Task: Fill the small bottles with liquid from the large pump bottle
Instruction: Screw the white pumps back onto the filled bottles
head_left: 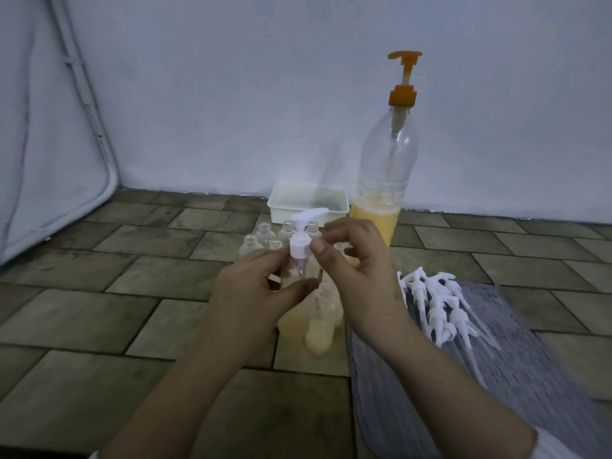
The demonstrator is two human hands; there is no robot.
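Observation:
My left hand grips a small clear bottle holding yellow liquid, raised above the floor. On its neck sits a white pump cap, which my right hand pinches at the collar between thumb and fingers. The large pump bottle stands upright behind my hands, with an orange pump head and yellow liquid low in its body. Several empty small bottles stand in a group behind the held one. Below my hands stand other small bottles with yellow liquid in them, partly hidden.
A pile of white pump caps lies on a grey striped cloth at the right. A white tray sits by the wall behind the bottles. The floor is brown brick-patterned tile; a light fabric wall closes the back and left.

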